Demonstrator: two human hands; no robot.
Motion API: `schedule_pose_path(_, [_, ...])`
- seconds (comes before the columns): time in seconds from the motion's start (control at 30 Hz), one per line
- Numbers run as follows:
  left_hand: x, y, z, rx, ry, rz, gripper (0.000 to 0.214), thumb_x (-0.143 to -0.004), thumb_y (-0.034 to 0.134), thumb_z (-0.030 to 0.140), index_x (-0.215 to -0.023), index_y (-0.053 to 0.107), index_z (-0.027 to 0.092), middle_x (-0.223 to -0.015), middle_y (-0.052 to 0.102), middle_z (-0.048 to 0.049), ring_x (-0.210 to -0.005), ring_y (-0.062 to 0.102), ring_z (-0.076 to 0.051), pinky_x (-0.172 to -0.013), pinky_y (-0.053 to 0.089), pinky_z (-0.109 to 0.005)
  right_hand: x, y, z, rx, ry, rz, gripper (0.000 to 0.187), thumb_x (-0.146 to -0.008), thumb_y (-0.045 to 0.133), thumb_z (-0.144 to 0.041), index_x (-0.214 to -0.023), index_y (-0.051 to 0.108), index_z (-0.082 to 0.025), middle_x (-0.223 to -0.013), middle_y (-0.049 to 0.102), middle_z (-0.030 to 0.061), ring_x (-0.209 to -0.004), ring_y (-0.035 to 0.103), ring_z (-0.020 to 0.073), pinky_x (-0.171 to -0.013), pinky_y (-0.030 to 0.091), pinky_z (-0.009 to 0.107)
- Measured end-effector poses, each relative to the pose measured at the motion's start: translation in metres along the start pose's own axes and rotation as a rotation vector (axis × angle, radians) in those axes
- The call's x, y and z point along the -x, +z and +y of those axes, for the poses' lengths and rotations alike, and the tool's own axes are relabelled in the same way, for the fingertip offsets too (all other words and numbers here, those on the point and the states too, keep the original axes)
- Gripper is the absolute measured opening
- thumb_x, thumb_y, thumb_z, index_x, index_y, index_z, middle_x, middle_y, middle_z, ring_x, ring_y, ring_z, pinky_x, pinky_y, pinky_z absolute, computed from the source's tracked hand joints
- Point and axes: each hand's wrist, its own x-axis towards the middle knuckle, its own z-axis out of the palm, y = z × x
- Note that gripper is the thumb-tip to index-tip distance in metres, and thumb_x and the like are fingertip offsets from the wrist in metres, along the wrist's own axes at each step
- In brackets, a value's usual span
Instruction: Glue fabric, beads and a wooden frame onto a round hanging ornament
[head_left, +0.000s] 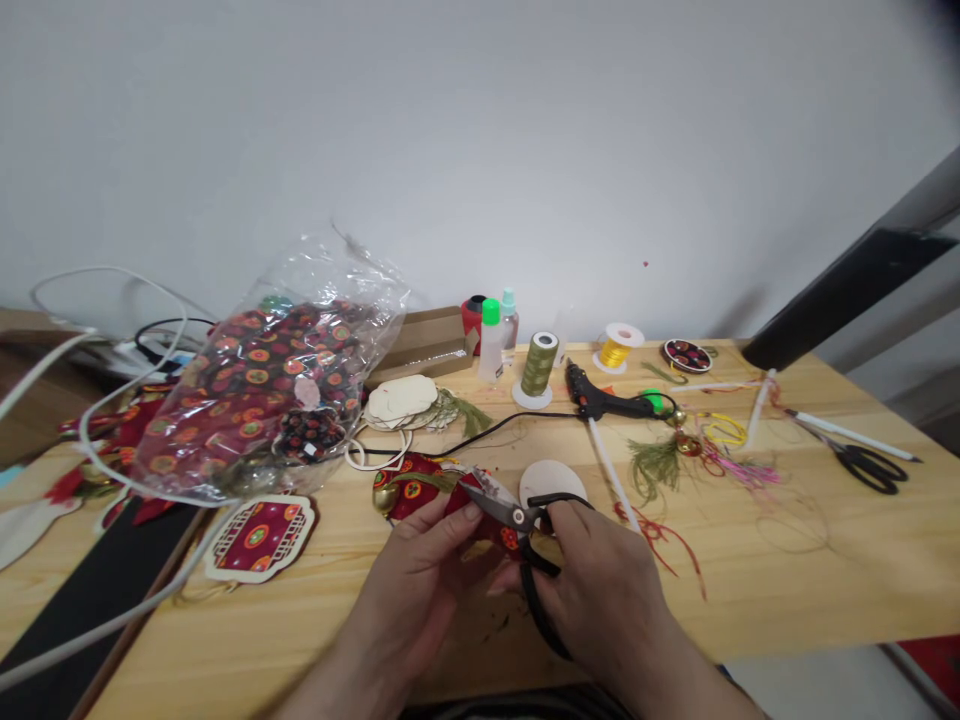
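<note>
In my right hand is a pair of black-handled scissors, its fingers wrapped round the handles. The blades point left and lie over a red patterned fabric piece. My left hand pinches this fabric, with the thumb beside the blades. A gold bell sits at the fabric's left end. Just behind the scissors lies a round white disc. Part of the fabric is hidden under the blades and my fingers.
A clear plastic bag of patterned fabric stands left, near a decorated plaque. Behind my hands are a black glue gun, an olive thread spool and a green-capped bottle. More black scissors lie right. White cables cross the left side.
</note>
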Motion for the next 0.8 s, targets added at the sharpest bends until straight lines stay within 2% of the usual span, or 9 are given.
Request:
schedule_pose_path(0.1, [0.000, 0.000, 0.000, -0.006, -0.014, 0.007, 0.021, -0.065, 0.078, 0.019, -0.085, 0.073, 0.016, -0.084, 0.074, -0.0053, -0.077, 0.067, -0.018, -0.073, 0.052, -0.030, 0.000, 0.000, 0.004, -0.056, 0.040, -0.010, 0.012, -0.078, 0.059, -0.029, -0.074, 0.056, -0.018, -0.064, 0.063, 0.0033, -0.057, 0.059, 0.0188, -0.051, 0.031, 0.028])
schedule_pose_path(0.2, [-0.001, 0.001, 0.001, -0.022, -0.016, 0.030, 0.022, -0.065, 0.078, 0.021, -0.086, 0.073, 0.014, -0.087, 0.075, -0.0079, -0.078, 0.068, -0.018, -0.071, 0.052, -0.027, -0.005, -0.006, 0.012, -0.236, 0.213, -0.055, 0.018, -0.077, 0.060, -0.035, -0.070, 0.055, -0.019, -0.058, 0.059, 0.0005, -0.052, 0.054, 0.0157, -0.048, 0.032, 0.025])
schedule_pose_path(0.33, [-0.002, 0.003, 0.001, -0.013, 0.011, 0.049, 0.024, -0.065, 0.078, 0.021, -0.088, 0.073, 0.014, -0.086, 0.075, -0.0073, -0.072, 0.067, -0.016, -0.065, 0.052, -0.025, -0.020, -0.014, 0.021, -0.690, 0.484, -0.144, 0.027, -0.073, 0.063, -0.042, -0.064, 0.052, -0.019, -0.054, 0.052, -0.0027, -0.050, 0.046, 0.0119, -0.046, 0.035, 0.022])
schedule_pose_path(0.43, [-0.002, 0.004, 0.000, 0.000, 0.011, 0.032, 0.023, -0.067, 0.077, 0.019, -0.088, 0.073, 0.014, -0.086, 0.075, -0.0071, -0.072, 0.067, -0.015, -0.066, 0.052, -0.024, -0.027, -0.011, 0.020, -1.041, 0.545, -0.199, 0.026, -0.067, 0.069, -0.039, -0.070, 0.054, -0.018, -0.069, 0.062, 0.0006, -0.059, 0.053, 0.0126, -0.054, 0.044, 0.023])
schedule_pose_path(0.5, [-0.001, 0.003, -0.001, -0.013, 0.000, 0.012, 0.022, -0.068, 0.076, 0.019, -0.089, 0.073, 0.014, -0.087, 0.075, -0.0080, -0.073, 0.067, -0.015, -0.067, 0.052, -0.024, -0.029, -0.007, 0.016, -1.179, 0.580, -0.217, 0.028, -0.062, 0.073, -0.036, -0.072, 0.053, -0.019, -0.077, 0.065, 0.0020, -0.065, 0.056, 0.0135, -0.060, 0.047, 0.025])
schedule_pose_path(0.67, [0.001, 0.001, -0.001, -0.046, -0.018, -0.039, 0.025, -0.067, 0.076, 0.018, -0.092, 0.073, 0.014, -0.089, 0.074, -0.0088, -0.076, 0.067, -0.018, -0.069, 0.053, -0.027, -0.030, -0.002, 0.008, -1.221, 0.577, -0.215, 0.024, -0.066, 0.069, -0.031, -0.071, 0.049, -0.019, -0.067, 0.055, -0.0030, -0.059, 0.050, 0.0107, -0.056, 0.044, 0.023])
schedule_pose_path(0.8, [0.003, 0.002, 0.003, -0.096, 0.000, -0.033, 0.024, -0.066, 0.077, 0.027, -0.085, 0.074, 0.013, -0.085, 0.074, -0.0103, -0.073, 0.067, -0.021, -0.068, 0.054, -0.033, -0.031, -0.005, 0.008, -1.210, 0.525, -0.273, 0.022, -0.067, 0.067, -0.031, -0.070, 0.048, -0.019, -0.066, 0.053, -0.0030, -0.059, 0.048, 0.0106, -0.054, 0.043, 0.023])
